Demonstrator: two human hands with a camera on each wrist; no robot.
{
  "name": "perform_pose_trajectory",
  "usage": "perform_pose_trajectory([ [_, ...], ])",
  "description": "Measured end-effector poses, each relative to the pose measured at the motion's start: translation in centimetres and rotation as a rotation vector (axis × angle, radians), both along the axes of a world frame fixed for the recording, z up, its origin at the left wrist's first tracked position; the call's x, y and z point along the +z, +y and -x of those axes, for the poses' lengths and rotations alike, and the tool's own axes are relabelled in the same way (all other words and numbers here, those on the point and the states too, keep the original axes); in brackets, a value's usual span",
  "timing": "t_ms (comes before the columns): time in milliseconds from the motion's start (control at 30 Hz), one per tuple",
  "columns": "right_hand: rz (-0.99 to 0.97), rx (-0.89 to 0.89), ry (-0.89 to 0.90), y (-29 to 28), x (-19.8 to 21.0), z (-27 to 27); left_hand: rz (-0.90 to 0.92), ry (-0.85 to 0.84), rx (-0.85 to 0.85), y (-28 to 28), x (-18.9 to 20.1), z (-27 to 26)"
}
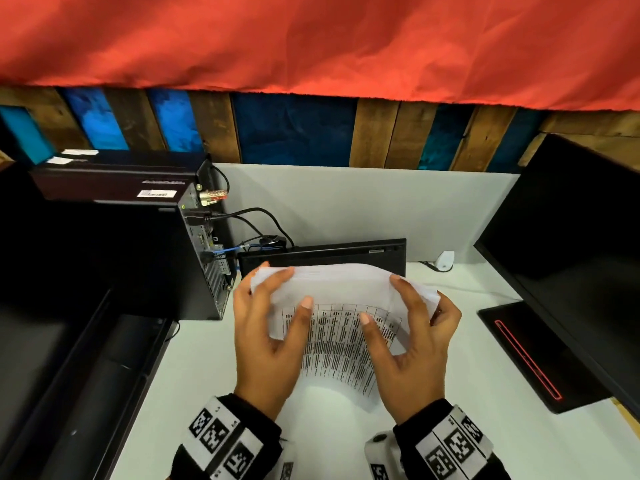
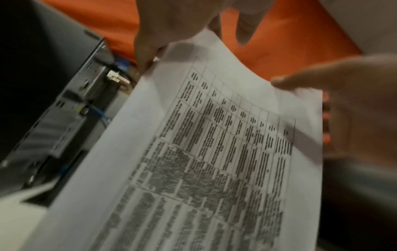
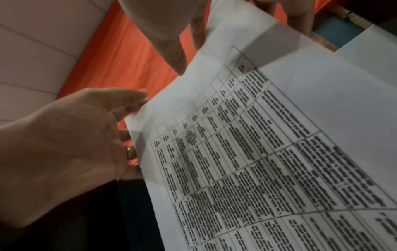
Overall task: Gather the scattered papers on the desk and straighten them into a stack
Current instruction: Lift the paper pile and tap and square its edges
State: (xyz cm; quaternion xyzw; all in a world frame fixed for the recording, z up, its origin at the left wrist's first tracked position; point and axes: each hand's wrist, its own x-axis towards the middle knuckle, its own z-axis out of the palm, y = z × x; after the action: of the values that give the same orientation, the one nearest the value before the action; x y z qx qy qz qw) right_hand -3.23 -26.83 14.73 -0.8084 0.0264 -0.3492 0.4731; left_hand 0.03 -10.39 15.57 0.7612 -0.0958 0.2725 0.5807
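I hold a stack of white papers [image 1: 341, 327] upright over the white desk [image 1: 485, 438], its printed table facing me and the sheets bowed. My left hand [image 1: 294, 289] grips the stack's left side, thumb on the front and fingers behind. On the right side my right hand [image 1: 381, 299] grips the same way. The top edges are uneven, and one corner sticks out at the upper right. Both wrist views are filled by the printed papers [image 2: 214, 144] [image 3: 268, 144], with fingers at their edges.
A black computer tower [image 1: 138, 258] with cables [image 1: 252, 220] stands at the left. A black keyboard [image 1: 322, 252] lies just behind the papers. A black monitor [image 1: 571, 244] and its base [image 1: 533, 358] stand at the right. A grey partition [image 1: 363, 206] closes the back.
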Motion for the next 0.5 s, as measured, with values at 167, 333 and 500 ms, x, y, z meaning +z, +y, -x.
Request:
perform_pose_trajectory([
  [167,0.017,-0.003,0.012,-0.14,-0.06,-0.13,-0.008,0.010,-0.023,0.10,0.25,-0.09],
  [333,0.011,-0.048,0.006,-0.21,0.05,-0.26,0.001,0.112,-0.013,0.38,0.14,-0.58],
  [500,-0.036,-0.016,-0.003,0.04,0.01,-0.36,0.122,0.074,-0.028,0.11,0.17,-0.38],
])
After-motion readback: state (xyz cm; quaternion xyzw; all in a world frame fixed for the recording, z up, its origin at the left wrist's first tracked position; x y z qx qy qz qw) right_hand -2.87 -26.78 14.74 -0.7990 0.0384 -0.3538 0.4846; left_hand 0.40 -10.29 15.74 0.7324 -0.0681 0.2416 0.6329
